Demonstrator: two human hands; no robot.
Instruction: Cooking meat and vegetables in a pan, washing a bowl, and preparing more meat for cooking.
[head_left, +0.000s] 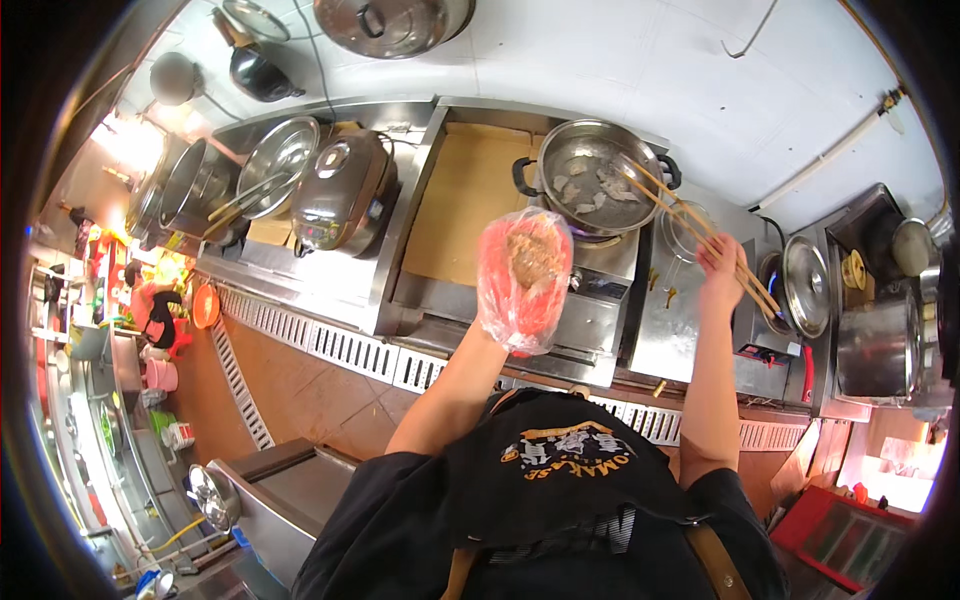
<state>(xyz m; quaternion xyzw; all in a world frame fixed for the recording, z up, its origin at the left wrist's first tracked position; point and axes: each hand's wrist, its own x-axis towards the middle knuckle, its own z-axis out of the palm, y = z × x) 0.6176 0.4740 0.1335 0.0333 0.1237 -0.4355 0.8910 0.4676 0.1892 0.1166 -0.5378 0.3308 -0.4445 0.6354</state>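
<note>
My left hand (489, 336) holds up a red container (499, 262) covered by a clear plastic bag, its fingers mostly hidden beneath. A brownish, moist food mixture (534, 259) sits inside. Long wooden chopsticks (675, 210) are gripped in my right hand (720, 262). Their tips reach into a steel pot (551, 180) with two black handles, on the burner behind the container. Thin pale pieces of food (581, 187) lie in its clear liquid; the chopstick tips are at a cluster of these on the right.
Left of the pot lies a cardboard sheet (457, 195), then a rice cooker (334, 199) and a steel bowl (279, 161). A round wire strainer (682, 229) rests right of the pot. Farther right are a steel lid (806, 285), a red handle (808, 375) and a tall stockpot (874, 345).
</note>
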